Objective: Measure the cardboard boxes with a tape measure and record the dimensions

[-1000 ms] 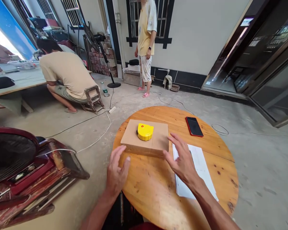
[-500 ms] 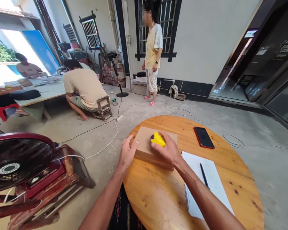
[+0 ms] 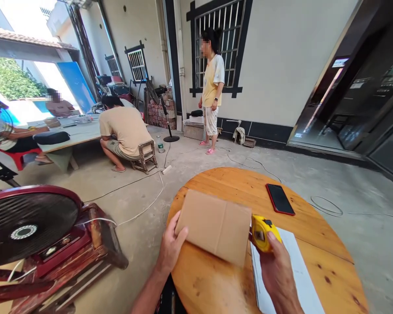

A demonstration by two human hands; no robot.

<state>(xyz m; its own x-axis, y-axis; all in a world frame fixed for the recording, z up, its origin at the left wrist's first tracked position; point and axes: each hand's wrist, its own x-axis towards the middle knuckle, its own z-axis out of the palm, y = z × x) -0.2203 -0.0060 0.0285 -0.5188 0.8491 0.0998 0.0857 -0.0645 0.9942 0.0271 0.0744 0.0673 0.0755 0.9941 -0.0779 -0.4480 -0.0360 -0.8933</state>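
Observation:
A brown cardboard box (image 3: 212,224) is tilted above the round wooden table, its broad face turned toward me. My left hand (image 3: 172,244) grips its left edge, thumb on the near face and fingers behind. A yellow tape measure (image 3: 262,233) with black parts is in my right hand (image 3: 277,261), thumb across its side, close to the box's right edge. Whether the fingers of that hand also touch the box is hidden. Under my right hand lie white papers (image 3: 301,266) on the table.
The wooden table (image 3: 327,248) also bears a dark phone with a red edge (image 3: 280,199). A red fan (image 3: 32,226) stands on a wooden chair at the left. Cables (image 3: 144,211) cross the floor. Several people are farther off, one standing (image 3: 212,83).
The box has been lifted and tipped up off the table. My right hand has moved with the tape measure from above the box to its right side. The view has shifted slightly.

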